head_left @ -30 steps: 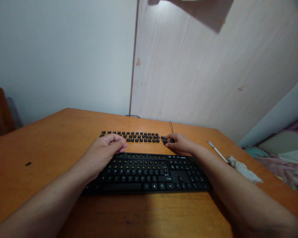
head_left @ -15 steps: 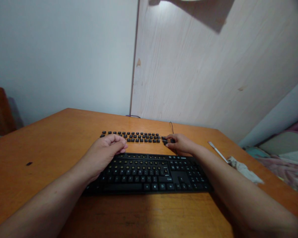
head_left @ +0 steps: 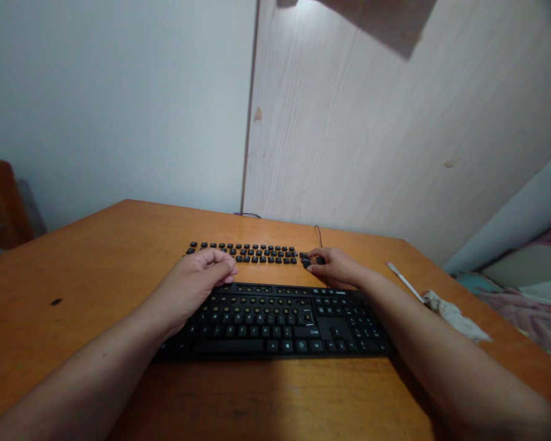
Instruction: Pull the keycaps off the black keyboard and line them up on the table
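A black keyboard [head_left: 257, 334] lies across the front of the table, its upper rows showing yellowish key sockets without caps. Behind it, loose black keycaps [head_left: 262, 253] are set out in rows. My left hand [head_left: 206, 269] is closed above the keyboard's upper left edge, fingertips pressed together near the left keycaps; whatever it may hold is hidden. At the right end of the rows, my right hand [head_left: 335, 266] has thumb and fingers closed around larger black keycaps [head_left: 305, 260]. Its palm side is partly hidden.
A white-handled brush [head_left: 406, 282] and a crumpled cloth [head_left: 454, 315] lie to the right on the wooden table [head_left: 105, 257]. One small black piece [head_left: 56, 302] lies far left. A thin cable [head_left: 318, 234] runs behind my right hand. Walls stand behind the table.
Both hands keep nearly the same place and grip. The whole view has shifted very slightly.
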The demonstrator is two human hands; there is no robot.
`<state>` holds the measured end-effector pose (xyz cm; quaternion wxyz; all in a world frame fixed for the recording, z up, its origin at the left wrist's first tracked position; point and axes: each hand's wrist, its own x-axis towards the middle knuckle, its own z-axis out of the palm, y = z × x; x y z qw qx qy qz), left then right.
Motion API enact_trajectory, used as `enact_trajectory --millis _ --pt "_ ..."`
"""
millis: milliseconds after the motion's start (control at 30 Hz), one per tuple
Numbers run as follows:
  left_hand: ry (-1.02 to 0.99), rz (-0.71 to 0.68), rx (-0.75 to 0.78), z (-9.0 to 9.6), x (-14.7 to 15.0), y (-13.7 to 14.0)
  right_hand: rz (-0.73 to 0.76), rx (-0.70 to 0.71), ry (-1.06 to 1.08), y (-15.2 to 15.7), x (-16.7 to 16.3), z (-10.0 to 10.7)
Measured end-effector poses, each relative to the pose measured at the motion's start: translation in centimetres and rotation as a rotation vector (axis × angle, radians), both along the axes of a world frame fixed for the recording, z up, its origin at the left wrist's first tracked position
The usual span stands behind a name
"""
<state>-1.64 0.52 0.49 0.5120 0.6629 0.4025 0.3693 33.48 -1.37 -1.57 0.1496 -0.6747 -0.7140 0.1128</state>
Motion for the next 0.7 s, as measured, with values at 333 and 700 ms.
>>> enact_trajectory --millis 333,700 --pt "-0.01 0.02 0.007 0.0 0.0 0.1 -0.053 0.086 0.115 -0.6 1.3 0.0" --pt "-0.131 0.067 -0.035 0.2 0.3 0.0 -0.116 0.203 0.385 -4.8 -0.1 2.6"
